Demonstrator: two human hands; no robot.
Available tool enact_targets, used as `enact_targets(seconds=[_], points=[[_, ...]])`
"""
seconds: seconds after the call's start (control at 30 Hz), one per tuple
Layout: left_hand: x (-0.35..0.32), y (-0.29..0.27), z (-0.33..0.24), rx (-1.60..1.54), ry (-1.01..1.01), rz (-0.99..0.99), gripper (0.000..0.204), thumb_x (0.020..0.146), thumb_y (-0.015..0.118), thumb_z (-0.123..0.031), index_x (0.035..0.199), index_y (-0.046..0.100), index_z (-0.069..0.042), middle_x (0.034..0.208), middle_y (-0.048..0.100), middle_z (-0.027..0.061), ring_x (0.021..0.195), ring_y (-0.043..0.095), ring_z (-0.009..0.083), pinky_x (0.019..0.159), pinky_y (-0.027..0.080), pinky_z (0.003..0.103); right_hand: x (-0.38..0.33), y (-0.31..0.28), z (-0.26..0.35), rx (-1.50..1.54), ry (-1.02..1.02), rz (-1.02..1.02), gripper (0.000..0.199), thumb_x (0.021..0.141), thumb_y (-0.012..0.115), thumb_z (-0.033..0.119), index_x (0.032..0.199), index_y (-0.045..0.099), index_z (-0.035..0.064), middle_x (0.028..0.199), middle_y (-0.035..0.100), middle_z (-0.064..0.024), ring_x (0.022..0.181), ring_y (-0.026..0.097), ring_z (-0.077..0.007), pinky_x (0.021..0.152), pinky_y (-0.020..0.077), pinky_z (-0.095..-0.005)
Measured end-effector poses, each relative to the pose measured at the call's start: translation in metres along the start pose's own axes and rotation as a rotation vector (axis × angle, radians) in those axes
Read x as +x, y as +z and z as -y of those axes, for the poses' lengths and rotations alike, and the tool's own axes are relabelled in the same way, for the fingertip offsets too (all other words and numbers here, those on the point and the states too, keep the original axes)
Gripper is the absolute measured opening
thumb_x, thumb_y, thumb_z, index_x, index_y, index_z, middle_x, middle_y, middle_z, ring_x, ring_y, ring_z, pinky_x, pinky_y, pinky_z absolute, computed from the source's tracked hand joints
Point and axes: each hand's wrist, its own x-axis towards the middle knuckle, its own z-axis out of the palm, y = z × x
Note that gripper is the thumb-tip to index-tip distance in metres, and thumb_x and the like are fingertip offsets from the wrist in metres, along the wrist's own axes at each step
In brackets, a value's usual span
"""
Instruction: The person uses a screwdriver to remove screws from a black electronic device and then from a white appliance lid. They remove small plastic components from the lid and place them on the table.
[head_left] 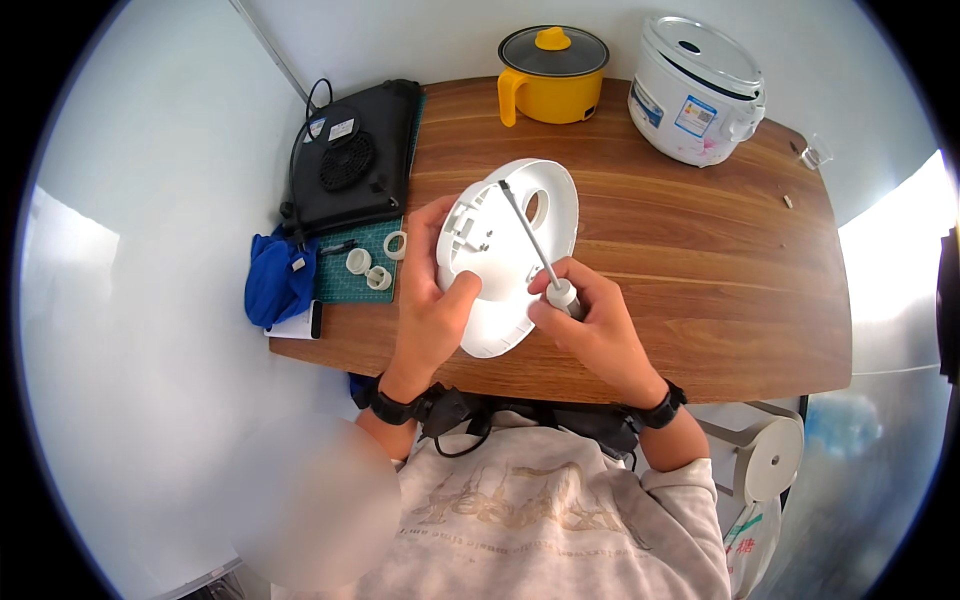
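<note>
My left hand (436,300) grips the left side of a white plastic housing (500,320), its thumb lying on the inner face. The housing is tilted above the table, its hollow side toward me, with a round hole near the top and moulded ribs at the left. In my right hand (590,315) is a screwdriver (533,238) with a pale handle and a long metal shaft. Its shaft slants up and left across the housing, the dark tip near the upper edge. Whether the tip touches the plastic I cannot tell.
On the wooden table (700,300) stand a yellow pot (560,95) and a white rice cooker (693,95). A black induction cooker (350,165) leans at the left by a green cutting mat (345,285) with white plastic rings (358,262). A blue cloth (278,280) lies beside it.
</note>
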Motion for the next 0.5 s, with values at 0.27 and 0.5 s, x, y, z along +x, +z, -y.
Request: enact_targets(seconds=[0.27,0.5], points=[[-0.005,0.009,-0.004,-0.019,-0.022,0.037,0.066,0.075,0.048,-0.001,0.14,0.039,-0.002,0.133,0.051,0.0127,0.121,0.053,0.0206,0.103,0.044,0.034,0.033,0.024,-0.005,-0.14,-0.196,-0.238,0.024,0.089,0.075,0.023,0.089,0.07,-0.0004,0.063,0.063,-0.0053,0.056,0.052,-0.0075,0.052,0.0439,-0.0276],[-0.005,0.008,-0.002,0.017,0.003,0.079,0.065,0.075,0.048,0.001,0.14,0.039,-0.002,0.132,0.049,0.0126,0.123,0.049,0.0208,0.105,0.041,0.035,0.037,0.028,-0.002,-0.254,-0.2,-0.226,0.023,0.089,0.074,0.021,0.088,0.07,-0.0011,0.062,0.063,-0.0096,0.052,0.056,-0.0129,0.052,0.0457,-0.0296]])
